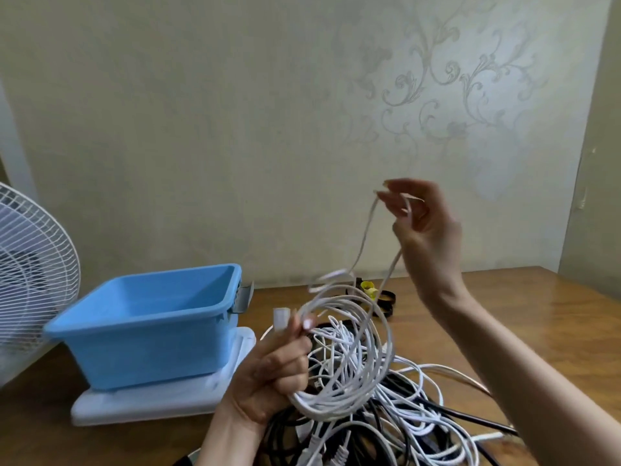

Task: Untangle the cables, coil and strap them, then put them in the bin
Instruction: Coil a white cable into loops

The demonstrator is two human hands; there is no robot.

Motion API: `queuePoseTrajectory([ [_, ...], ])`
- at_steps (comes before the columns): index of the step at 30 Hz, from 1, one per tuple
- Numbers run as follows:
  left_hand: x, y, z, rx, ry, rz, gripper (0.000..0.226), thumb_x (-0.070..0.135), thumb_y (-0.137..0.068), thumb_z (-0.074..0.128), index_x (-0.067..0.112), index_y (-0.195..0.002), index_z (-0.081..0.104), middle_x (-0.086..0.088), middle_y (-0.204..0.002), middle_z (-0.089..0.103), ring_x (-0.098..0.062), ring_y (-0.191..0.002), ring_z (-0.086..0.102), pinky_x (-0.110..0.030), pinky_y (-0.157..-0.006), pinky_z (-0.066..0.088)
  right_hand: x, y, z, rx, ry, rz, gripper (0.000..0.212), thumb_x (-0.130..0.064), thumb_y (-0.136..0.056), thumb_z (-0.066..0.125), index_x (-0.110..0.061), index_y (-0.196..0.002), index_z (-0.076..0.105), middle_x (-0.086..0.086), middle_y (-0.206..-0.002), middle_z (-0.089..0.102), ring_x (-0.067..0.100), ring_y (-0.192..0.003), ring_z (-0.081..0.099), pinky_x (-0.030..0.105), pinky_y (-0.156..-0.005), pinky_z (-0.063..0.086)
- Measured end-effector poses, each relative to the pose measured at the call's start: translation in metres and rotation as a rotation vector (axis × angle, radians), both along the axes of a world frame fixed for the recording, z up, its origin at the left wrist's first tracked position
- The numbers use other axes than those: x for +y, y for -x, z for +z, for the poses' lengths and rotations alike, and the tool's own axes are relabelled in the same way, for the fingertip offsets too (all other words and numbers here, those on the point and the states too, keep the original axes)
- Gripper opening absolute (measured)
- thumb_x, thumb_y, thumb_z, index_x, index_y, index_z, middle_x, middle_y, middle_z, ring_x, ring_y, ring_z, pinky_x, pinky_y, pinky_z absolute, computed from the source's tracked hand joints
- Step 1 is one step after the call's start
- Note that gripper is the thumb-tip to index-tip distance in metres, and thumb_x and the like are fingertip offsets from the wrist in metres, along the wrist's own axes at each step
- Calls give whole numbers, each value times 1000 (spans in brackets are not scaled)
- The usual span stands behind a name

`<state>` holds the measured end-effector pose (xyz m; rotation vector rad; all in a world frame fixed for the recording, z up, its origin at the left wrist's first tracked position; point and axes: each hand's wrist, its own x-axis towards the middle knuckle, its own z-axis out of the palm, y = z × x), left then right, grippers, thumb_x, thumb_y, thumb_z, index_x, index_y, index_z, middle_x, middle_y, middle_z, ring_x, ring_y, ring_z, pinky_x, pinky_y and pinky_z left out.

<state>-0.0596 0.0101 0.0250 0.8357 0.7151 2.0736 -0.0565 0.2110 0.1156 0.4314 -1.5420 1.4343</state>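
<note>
Midway, the left hand grips a part-coiled white cable while the right hand pinches its free run high. The tangled pile lies beneath on the table; the blue bin alongside looks empty

The scene was lit softly and evenly; pale glare was seen on the table. The right hand was blurred by motion, and edges were bowed.
</note>
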Motion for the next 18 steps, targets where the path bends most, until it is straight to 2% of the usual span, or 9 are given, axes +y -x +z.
queuePoseTrajectory([
  [2, 1, 2, -3, 54, 33, -21, 25, 16, -104, 30, 3, -115, 50, 7, -49, 30, -4, -37, 22, -18, -40, 24, 13, 1, 7, -115, 21, 203, 44, 18, -77, 45, -11, -107, 61, 12, -107, 70, 18, -106, 67, 36, -98, 49],
  [4, 3, 6, -4, 57, 41, -65, 28, 15, -105, 30, 5, -115, 53, 6, -53, 37, -5, -40, 31, -17, -43, 28, 17, -5, 5, -306, -8, 563, 38, 17, -81, 48, -4, -111, 59, 18, -111, 69, 28, -108, 66, 36, -98, 50],
  [6, 5, 10, -2, 59, 86, -43, 20, 18, -100, 48, 6, -106, 63, 7, -48, 39, -3, -37, 35, -13, -38, 29, 12, -13, -2, -493, -25, 853, 33, 11, -84, 47, 0, -115, 54, 22, -114, 67, 33, -107, 66, 35, -94, 52],
  [8, 6, 6, -2, 49, 160, 111, 19, 21, -80, 76, 6, -90, 69, 8, -40, 36, 1, -30, 32, -10, -31, 25, 6, -19, -7, -550, -60, 1000, 29, 6, -83, 47, 1, -112, 53, 22, -110, 68, 31, -99, 69, 36, -90, 55],
  [9, 8, 3, 0, 45, 194, 206, 24, 21, -71, 83, 5, -84, 70, 7, -40, 33, 2, -28, 29, -10, -29, 21, 4, -20, -6, -545, -88, 1015, 27, 5, -84, 49, 0, -109, 54, 21, -107, 70, 29, -92, 71, 35, -86, 57],
  [11, 12, -3, 3, 105, 280, 425, 20, 23, -63, 83, 11, -74, 71, 7, -44, 25, 1, -31, 20, -12, -30, 15, -1, -19, -2, -500, -234, 870, 21, 3, -86, 51, -2, -106, 56, 18, -103, 71, 23, -85, 71, 30, -77, 57],
  [14, 21, -7, 4, 309, 424, 732, 18, 32, -63, 80, 21, -62, 65, 4, -48, 26, -7, -38, 17, -16, -36, 17, -11, -10, 1, -453, -490, 624, 20, 9, -90, 53, -3, -104, 60, 17, -103, 72, 15, -91, 70, 21, -75, 52],
  [16, 25, -5, -2, 568, 523, 1037, 21, 41, -67, 77, 25, -63, 64, 3, -48, 41, -13, -42, 30, -24, -43, 26, -16, -7, -5, -475, -541, 591, 22, 11, -90, 53, -5, -103, 61, 18, -103, 72, 15, -93, 69, 20, -78, 51],
  [18, 28, -4, -6, 865, 544, 1295, 18, 45, -75, 69, 28, -82, 67, 7, -64, 63, -15, -54, 53, -30, -52, 42, -17, -6, -12, -513, -529, 592, 22, 12, -90, 52, -2, -104, 61, 20, -105, 71, 15, -94, 68, 20, -78, 51],
])
